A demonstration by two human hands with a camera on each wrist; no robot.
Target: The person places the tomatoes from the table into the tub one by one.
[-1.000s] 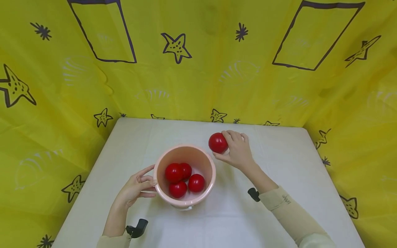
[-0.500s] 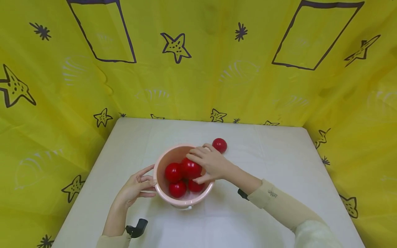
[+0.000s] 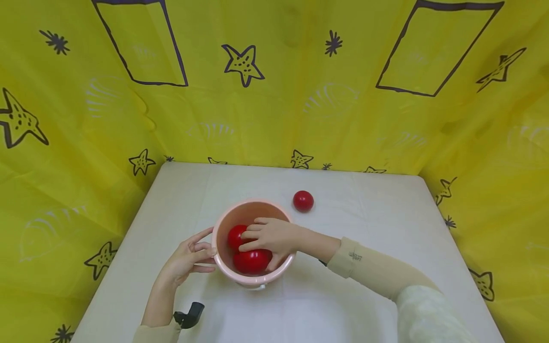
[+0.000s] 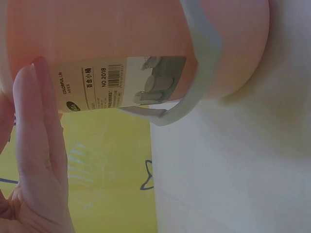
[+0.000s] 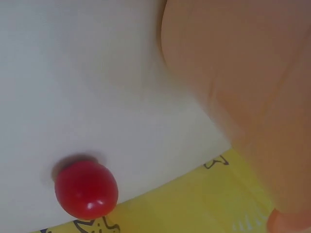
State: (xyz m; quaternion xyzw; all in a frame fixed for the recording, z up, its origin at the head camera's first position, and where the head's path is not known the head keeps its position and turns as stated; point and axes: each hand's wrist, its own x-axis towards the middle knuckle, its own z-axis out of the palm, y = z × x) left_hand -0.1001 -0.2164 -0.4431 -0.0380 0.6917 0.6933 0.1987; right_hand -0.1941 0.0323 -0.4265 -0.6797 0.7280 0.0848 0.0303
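Note:
A pink bucket [image 3: 224, 274] stands on the white table, holding several smooth red balls [image 3: 238, 237]. My left hand [image 3: 177, 264] rests against its left side, fingers fairly straight. The left wrist view shows the fingers [image 4: 36, 136] lying along the wall by the paper label [image 4: 121, 85]. My right hand [image 3: 274, 238] reaches down inside, its thumb and fingers about a red ball [image 3: 260, 263] among the others; the hand hides part of the contents. One more red ball [image 3: 303, 201] lies on the table beyond the rim, and the right wrist view shows it too.
The white table [image 3: 369, 224] is bounded at the back and sides by yellow curtains [image 3: 274, 114] with starfish drawings. A pale handle [image 4: 204, 48] hangs around the bucket's outside. Each wrist carries a dark camera mount, the left one [image 3: 189, 315] plainly visible.
My right hand, holding a red ball beyond the bucket a second ago, has moved left and down into it. A red ball shows on the table there. The left hand keeps its place.

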